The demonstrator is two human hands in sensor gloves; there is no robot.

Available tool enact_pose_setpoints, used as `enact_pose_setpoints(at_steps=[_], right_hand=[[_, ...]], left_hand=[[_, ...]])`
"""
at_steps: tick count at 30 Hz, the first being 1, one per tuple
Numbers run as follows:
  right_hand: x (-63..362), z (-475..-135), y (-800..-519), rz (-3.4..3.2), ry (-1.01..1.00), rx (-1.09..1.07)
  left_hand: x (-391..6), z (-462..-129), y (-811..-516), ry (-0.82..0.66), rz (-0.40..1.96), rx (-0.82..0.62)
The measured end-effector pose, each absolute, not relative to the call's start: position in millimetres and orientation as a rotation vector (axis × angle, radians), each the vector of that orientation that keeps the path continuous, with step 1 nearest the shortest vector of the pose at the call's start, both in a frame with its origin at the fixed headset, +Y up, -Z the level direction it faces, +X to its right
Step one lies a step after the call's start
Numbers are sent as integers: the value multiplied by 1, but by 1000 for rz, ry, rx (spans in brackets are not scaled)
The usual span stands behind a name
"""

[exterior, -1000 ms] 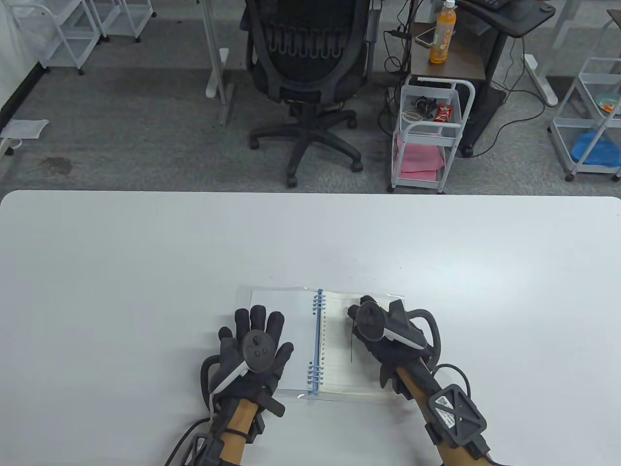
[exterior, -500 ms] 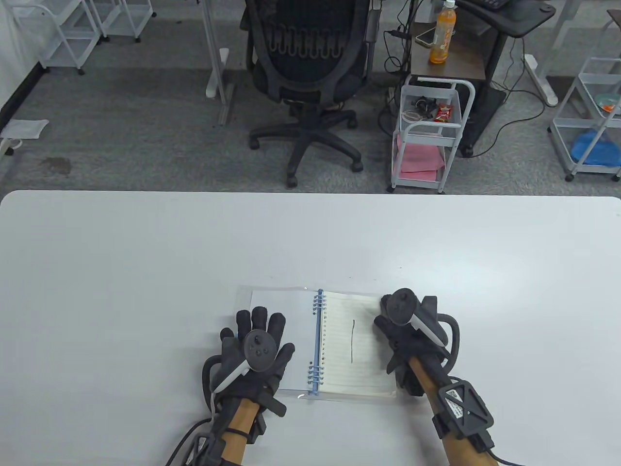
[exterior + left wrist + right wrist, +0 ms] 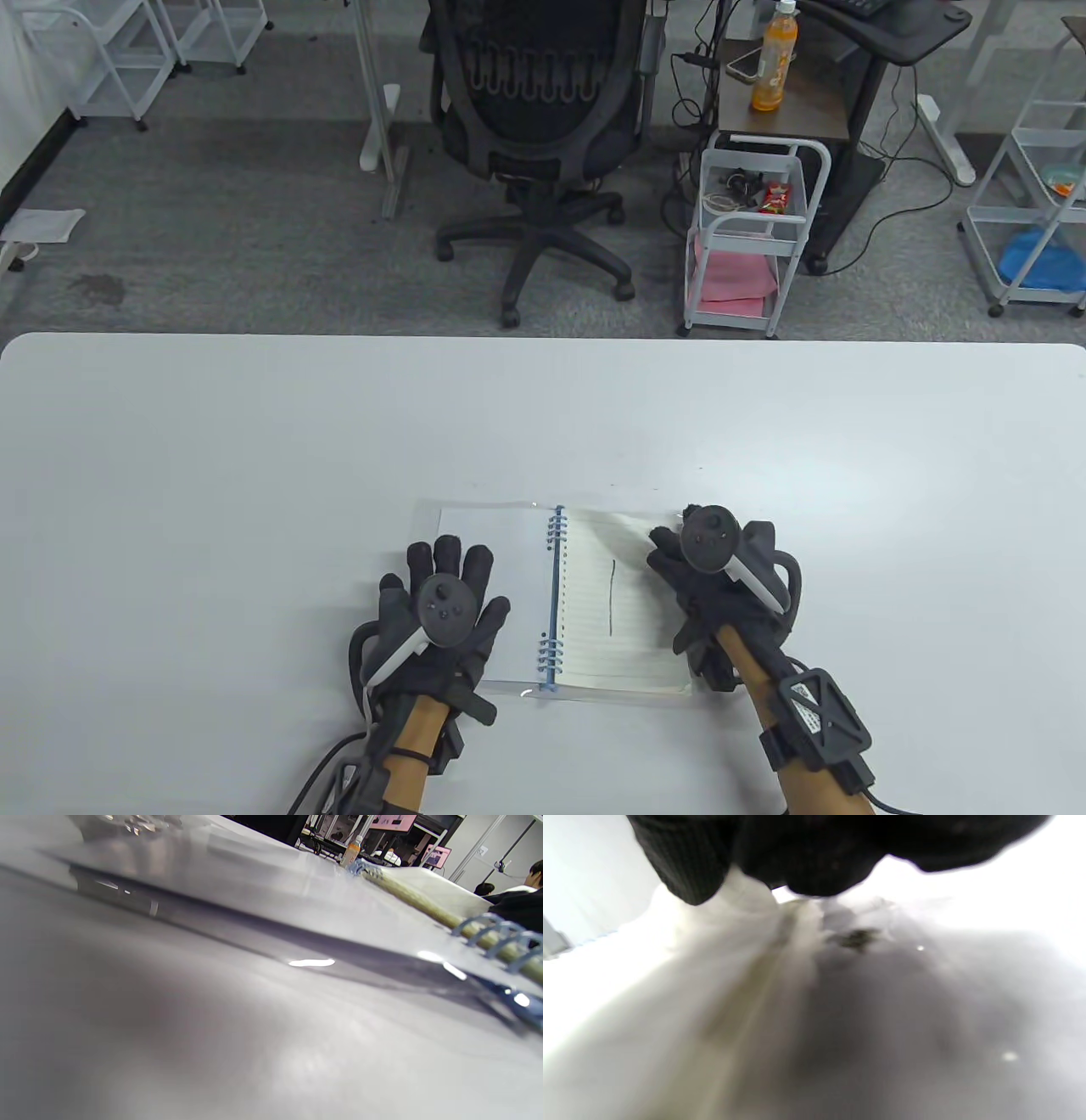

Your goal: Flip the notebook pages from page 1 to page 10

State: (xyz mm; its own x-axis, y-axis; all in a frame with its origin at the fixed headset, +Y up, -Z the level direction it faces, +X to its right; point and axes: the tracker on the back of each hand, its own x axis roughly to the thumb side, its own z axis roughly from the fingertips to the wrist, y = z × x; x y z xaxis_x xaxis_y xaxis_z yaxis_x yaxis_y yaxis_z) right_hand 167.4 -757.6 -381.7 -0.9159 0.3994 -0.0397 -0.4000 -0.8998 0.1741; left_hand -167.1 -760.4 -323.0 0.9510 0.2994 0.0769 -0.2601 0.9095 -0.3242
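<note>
White lined paper faces you: the notebook lies open on the counter, near its front edge. Your left hand rests flat, fingers spread, on the left page. Your right hand touches the right page's far corner; its grip is unclear.

No legible text, brand or number anywhere. Right page of notebook: single dark vertical pen stroke, maybe a "1", can't confirm; ruled lines only, no words. Tag on right forearm strap: QR-style print, too small to read. Orange bottle label and red snack packet in cart: print blurred. Pink signs in bkgd of left wrist view: unreadable.
</note>
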Motion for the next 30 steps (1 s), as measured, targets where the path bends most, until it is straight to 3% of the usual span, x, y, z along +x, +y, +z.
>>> enact_pose_setpoints(at_steps=[4,8,10,20,30], right_hand=[[164,-376,-750,2350,380,117],[150,-368,-759,1896,646,275],[138,-363,-763,1764,681,368],[49,-323,-771,2138,785,658],[62,-329,-760,2126,640,641]], left_hand=[[-175,-323,-756,-110,317,-292],[-183,-324,-754,-89,345,-285],[-187,-324,-753,-79,361,-281],[-216,-322,-745,-10,477,-229],[-232,-320,-742,34,544,-198]])
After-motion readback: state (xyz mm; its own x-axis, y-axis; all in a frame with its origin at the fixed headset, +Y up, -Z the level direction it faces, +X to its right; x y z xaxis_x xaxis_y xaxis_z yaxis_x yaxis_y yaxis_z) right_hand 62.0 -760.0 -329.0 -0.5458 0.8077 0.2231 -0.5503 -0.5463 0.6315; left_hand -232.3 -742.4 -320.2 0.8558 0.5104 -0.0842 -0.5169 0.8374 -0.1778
